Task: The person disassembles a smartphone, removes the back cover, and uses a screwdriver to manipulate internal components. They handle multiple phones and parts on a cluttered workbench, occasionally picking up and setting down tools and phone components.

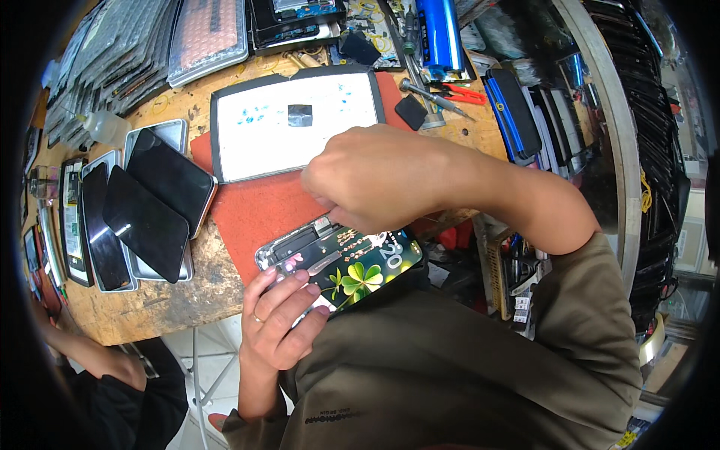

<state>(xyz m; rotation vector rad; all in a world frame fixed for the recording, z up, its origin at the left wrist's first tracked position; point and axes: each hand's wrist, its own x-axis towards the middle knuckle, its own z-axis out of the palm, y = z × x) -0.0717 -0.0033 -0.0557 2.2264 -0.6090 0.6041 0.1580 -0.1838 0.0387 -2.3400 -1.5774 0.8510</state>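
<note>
My left hand (pixel 281 319), a ring on one finger, grips the near left corner of a smartphone (pixel 367 279) over my lap at the bench edge. Its lit screen shows a green clover picture. Along the far left side a silver frame with exposed inner parts (pixel 296 238) shows next to the screen; whether the two are joined I cannot tell. My right hand (pixel 375 176) is curled over the phone's far edge. Its fingers are bent together with the tips mostly hidden, so what they hold does not show. Beneath lies a red mat (pixel 255 210).
A dark-edged white work pad (pixel 262 154) with a small dark square lies beyond. Black phone screens (pixel 146 221) and metal trays (pixel 176 131) are at left, under stacked bubble-wrapped packs (pixel 206 41). A screwdriver (pixel 435 97) and red-handled pliers (pixel 461 94) lie at far right. Another person's arm (pixel 97 352) shows lower left.
</note>
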